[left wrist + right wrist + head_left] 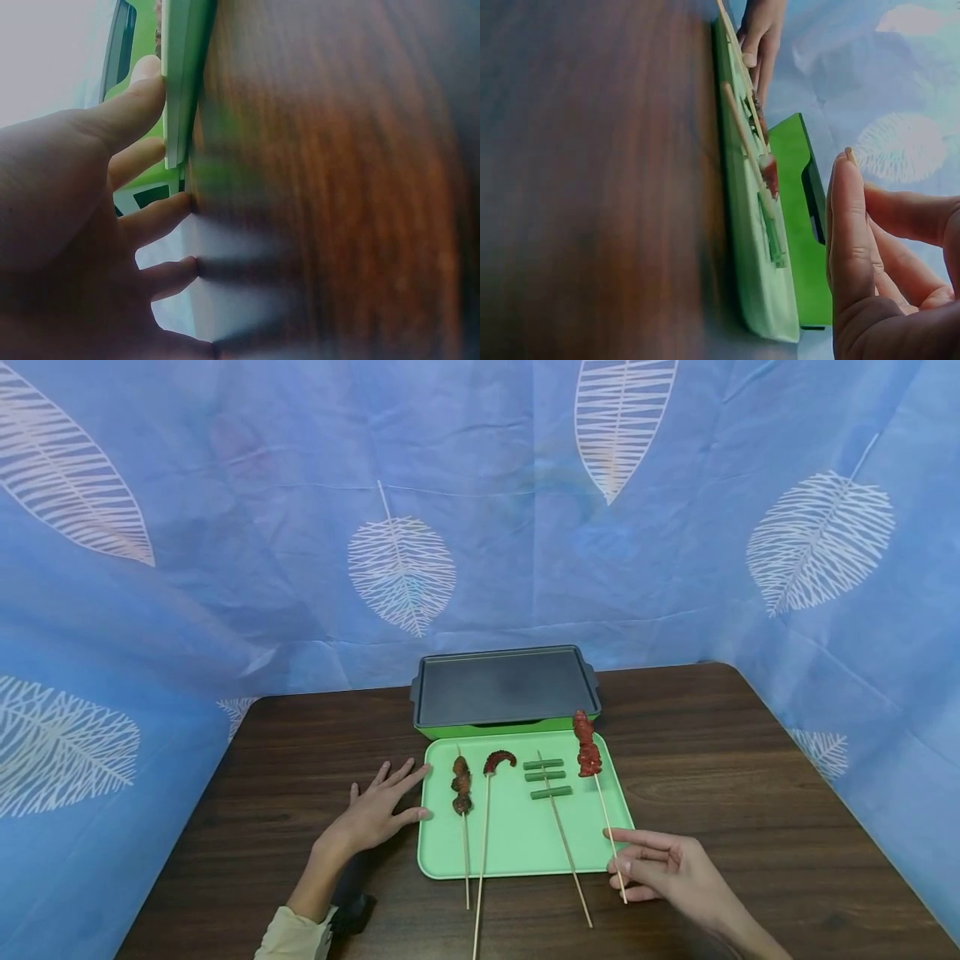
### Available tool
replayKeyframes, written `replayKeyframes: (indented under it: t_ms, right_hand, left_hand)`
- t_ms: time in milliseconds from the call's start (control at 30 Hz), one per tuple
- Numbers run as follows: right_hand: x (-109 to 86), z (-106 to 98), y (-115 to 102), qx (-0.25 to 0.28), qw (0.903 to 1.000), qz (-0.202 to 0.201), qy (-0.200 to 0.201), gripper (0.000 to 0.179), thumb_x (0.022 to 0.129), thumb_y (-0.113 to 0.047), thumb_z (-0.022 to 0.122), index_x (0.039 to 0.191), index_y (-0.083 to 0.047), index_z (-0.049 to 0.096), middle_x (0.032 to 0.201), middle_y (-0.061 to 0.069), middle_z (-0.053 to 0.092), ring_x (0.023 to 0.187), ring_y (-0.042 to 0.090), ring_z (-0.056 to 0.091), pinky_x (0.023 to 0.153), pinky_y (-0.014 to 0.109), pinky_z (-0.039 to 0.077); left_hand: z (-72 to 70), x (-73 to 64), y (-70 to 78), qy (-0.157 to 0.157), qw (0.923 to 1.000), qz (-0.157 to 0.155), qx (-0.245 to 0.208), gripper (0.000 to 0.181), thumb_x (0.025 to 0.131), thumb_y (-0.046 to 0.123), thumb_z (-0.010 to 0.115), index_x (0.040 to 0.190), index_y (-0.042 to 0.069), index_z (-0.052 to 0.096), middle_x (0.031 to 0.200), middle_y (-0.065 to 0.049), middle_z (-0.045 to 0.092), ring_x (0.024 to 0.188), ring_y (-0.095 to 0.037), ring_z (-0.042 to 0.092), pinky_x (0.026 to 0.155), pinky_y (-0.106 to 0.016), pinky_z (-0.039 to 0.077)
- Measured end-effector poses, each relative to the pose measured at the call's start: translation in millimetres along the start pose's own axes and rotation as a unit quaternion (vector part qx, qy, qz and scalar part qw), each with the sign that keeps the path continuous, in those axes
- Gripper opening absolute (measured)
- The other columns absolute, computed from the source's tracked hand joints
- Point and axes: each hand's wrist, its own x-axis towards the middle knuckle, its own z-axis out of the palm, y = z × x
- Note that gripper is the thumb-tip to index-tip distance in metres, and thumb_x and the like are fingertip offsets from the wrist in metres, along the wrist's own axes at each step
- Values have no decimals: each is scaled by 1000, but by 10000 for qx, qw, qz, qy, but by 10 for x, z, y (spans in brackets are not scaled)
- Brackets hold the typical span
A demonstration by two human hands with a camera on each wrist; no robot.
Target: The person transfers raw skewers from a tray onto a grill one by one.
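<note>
My right hand pinches the lower stick of a red meat skewer between thumb and fingers. The meat end overlaps the right side of the light green tray in the head view. In the right wrist view the stick's butt end shows at the thumb tip. My left hand rests with spread fingers at the tray's left edge, thumb and forefinger touching the rim in the left wrist view. On the tray lie a brown meat skewer, a curled dark red tentacle skewer and a green vegetable skewer.
A green grill with a flat dark plate stands right behind the tray. Sticks of the lying skewers reach past the tray's front edge over the dark wooden table. A blue leaf-patterned cloth hangs around the back and sides.
</note>
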Motion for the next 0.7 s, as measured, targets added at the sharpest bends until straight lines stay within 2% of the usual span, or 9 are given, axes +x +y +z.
replayKeyframes:
  t_ms: [400,700]
  right_hand:
    - [311,181,-260,-434,9986,-95,278,50,102,-9,66,143,15,50,110,30,70,91,24,76,77,45,61]
    - [653,331,-447,-483,9982,-233,270,51,99,-10,70,142,13,54,107,24,72,90,25,77,77,44,61]
  left_hand:
    - [20,17,-27,24,10000,70,-14,72,102,48,61,163,25,33,170,-13,20,155,-46,5,104,-86,1]
    - [5,5,-24,25,10000,9,-30,71,102,48,61,163,25,33,170,-12,20,155,-46,5,104,-86,0]
